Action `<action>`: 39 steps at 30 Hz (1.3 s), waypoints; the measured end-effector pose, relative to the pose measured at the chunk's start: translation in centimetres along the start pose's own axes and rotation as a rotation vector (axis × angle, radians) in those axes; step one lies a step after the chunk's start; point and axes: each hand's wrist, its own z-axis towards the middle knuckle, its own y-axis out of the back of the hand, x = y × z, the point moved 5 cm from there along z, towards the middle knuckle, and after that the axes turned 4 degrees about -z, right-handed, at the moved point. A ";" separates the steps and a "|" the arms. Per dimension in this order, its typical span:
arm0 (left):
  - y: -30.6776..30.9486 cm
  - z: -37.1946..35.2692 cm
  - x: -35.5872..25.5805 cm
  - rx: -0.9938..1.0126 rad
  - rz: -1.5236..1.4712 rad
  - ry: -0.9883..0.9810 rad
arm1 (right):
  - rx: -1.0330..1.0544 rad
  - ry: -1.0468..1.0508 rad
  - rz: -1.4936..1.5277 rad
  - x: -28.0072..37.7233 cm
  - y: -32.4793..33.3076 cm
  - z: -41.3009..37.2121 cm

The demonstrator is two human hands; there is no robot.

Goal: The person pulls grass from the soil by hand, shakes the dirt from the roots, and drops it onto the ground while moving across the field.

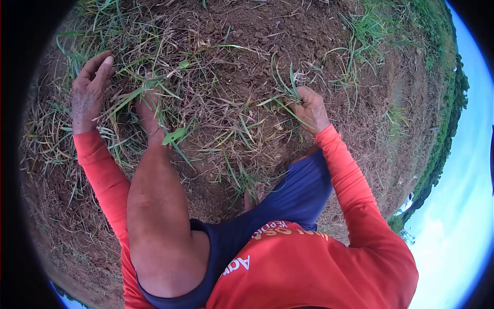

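Note:
My right hand [310, 109] is closed around a small bunch of green grass blades [288, 98], which stick out to both sides of the fist. Over on the left, my left hand [91, 91] hovers by the grass with its fingers loosely curved and the thumb forward. I see nothing held in it, though its inner side is partly hidden. Loose green and dry grass [154, 92] lies beneath and between the hands, partly over my bare foot and ankle. A broad green leaf [175, 135] rests near the shin.
My bent bare leg [159, 206] rises between the arms. Brown crumbly soil [288, 36] lies ahead, with grass tufts [368, 31] at the upper right. Dry cut grass covers much of the ground. A tree line [455, 113] and sky appear along the right edge.

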 end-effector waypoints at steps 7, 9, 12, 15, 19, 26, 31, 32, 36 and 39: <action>-0.4 -0.3 -0.5 0.009 0.036 0.007 | 0.001 0.110 -0.189 0.5 0.1 0.4; -0.4 -0.3 -0.8 0.006 0.023 -0.004 | -0.010 0.105 -0.196 0.2 0.0 0.5; 0.0 -0.4 -0.3 0.004 -0.006 -0.003 | -0.120 0.081 -0.167 0.6 0.9 0.4; 1.0 -0.2 0.6 0.003 -0.018 0.006 | -0.186 0.012 -0.103 -0.3 1.7 0.1; 1.0 -0.3 0.2 0.012 0.022 0.036 | -0.187 -0.141 0.008 -1.4 4.1 -1.6; 0.0 -0.3 -0.3 0.013 0.003 0.035 | -0.344 -0.247 0.167 -2.8 8.6 -4.7; -0.1 0.1 0.0 0.027 0.021 0.036 | -0.372 -0.395 0.528 -2.4 14.5 -2.4; -0.2 0.1 -0.1 0.030 0.030 0.048 | -0.334 -0.407 0.655 -3.7 14.8 -2.1; 0.4 0.5 -0.3 0.040 0.066 0.029 | -0.316 -0.307 0.191 -6.5 13.2 -1.1; -0.1 0.3 0.3 0.058 0.029 0.030 | -0.214 -0.491 0.012 -5.9 12.0 -1.5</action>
